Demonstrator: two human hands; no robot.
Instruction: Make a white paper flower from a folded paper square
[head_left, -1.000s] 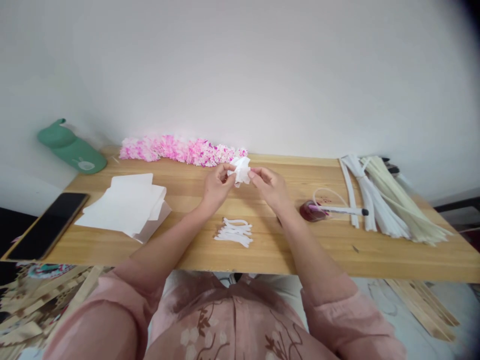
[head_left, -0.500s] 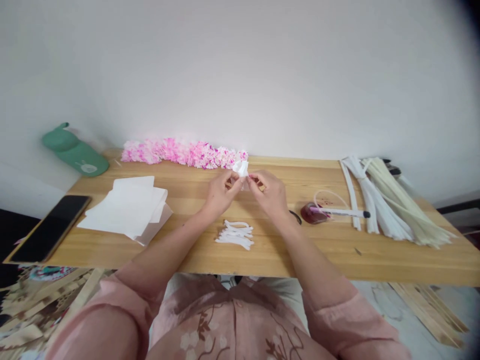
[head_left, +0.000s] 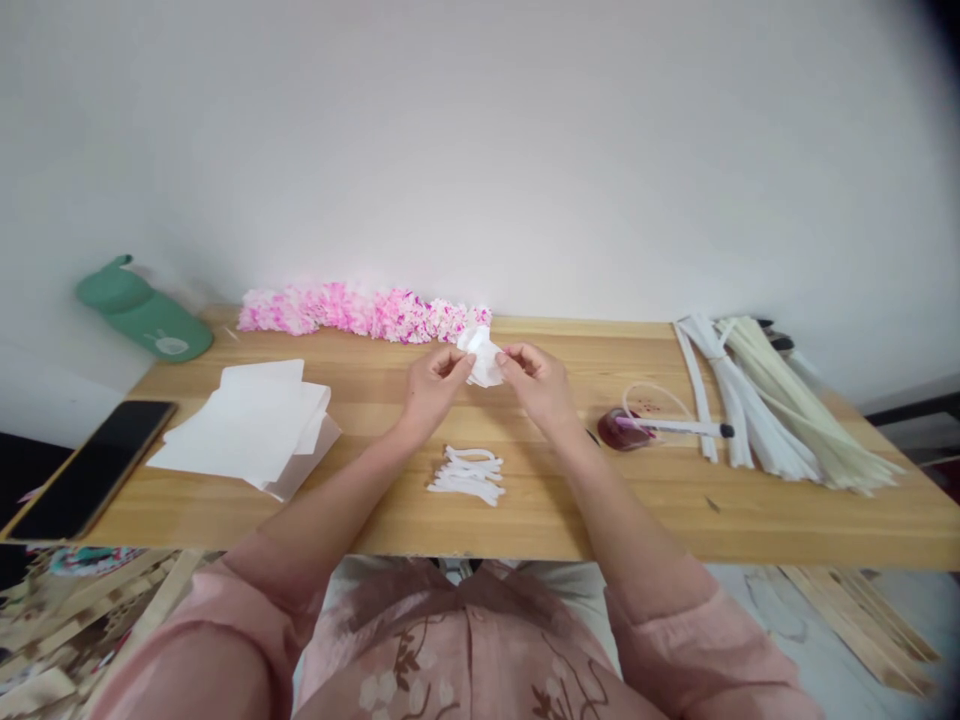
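Fingers of the left hand and of the right hand pinch a small crumpled white tissue-paper piece from both sides, held above the middle of the light wooden counter. Just near of it lies a little pile of white twisted ties. A row of pink paper flowers sits along the far edge, and flat white paper sheets lie to the left.

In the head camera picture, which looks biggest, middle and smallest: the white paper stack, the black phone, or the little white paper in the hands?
1. White paper stack
2. Black phone, though it lies nearer the camera's edge, so this is unsure
3. Little white paper, pinched by left hand and right hand
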